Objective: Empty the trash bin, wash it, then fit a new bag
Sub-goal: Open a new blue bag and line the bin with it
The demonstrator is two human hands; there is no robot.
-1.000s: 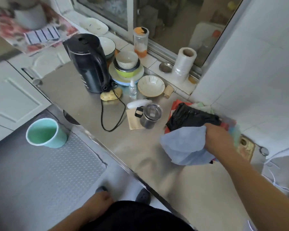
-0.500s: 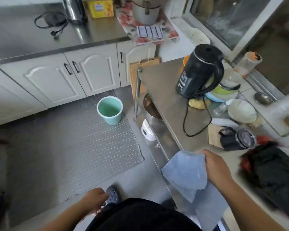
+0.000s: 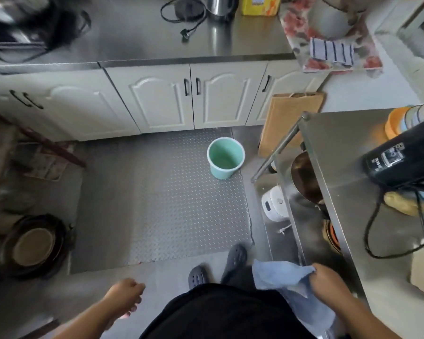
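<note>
Green bin (image 3: pixel 226 158) stands upright, unlined, center frame on the floor mat (image 3: pixel 162 204) — well apart from both hands. R hand (image 3: pixel 327 284) grips the blue bag (image 3: pixel 283 277), bottom right; L hand (image 3: pixel 125 293) loosely curled, holding nothing. Risk: bag is bunched — could snag on the bin's rim or tip the light bin when fitted.

The person wears a black garment (image 3: pixel 220 311), dark grey perforated clogs (image 3: pixel 235 259) and no sleeves; both forearms (image 3: pixel 367 321) are bare to the frame edge.
</note>
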